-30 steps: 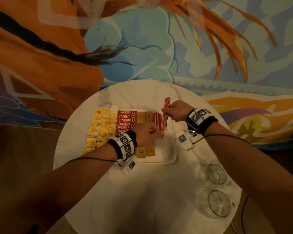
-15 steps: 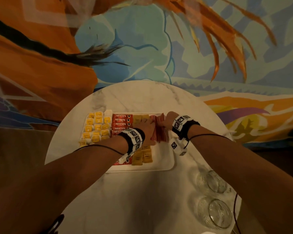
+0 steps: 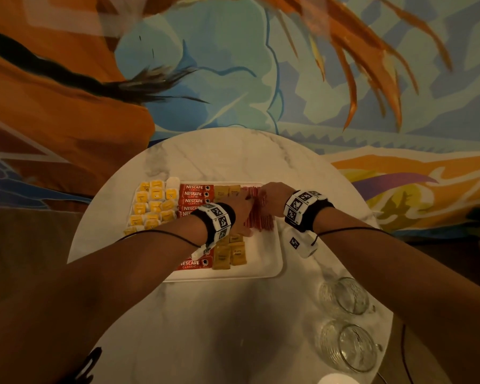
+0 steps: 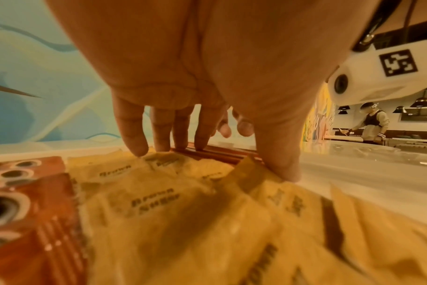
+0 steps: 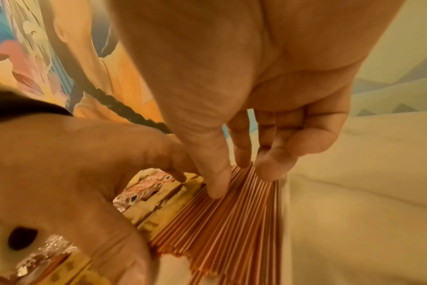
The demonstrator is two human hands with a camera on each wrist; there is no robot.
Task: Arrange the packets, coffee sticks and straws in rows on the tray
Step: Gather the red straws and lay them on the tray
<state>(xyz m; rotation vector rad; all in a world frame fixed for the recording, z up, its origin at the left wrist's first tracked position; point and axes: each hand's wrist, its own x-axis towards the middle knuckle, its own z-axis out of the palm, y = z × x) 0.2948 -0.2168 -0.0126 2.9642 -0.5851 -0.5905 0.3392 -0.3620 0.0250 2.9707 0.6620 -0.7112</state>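
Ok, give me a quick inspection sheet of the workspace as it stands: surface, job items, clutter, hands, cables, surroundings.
Surface: round white marble table; white tray on it.
Job's things: yellow packets in rows at the tray's left, red coffee sticks, brown sugar packets, red straws side by side at the right.
Clutter: two glass cups on the table, right of the tray.
Hands: left hand and right hand both rest straight fingers on the straws.
Cables: thin black cable along each forearm.
Surroundings: painted mural wall; another person far off in the left wrist view.
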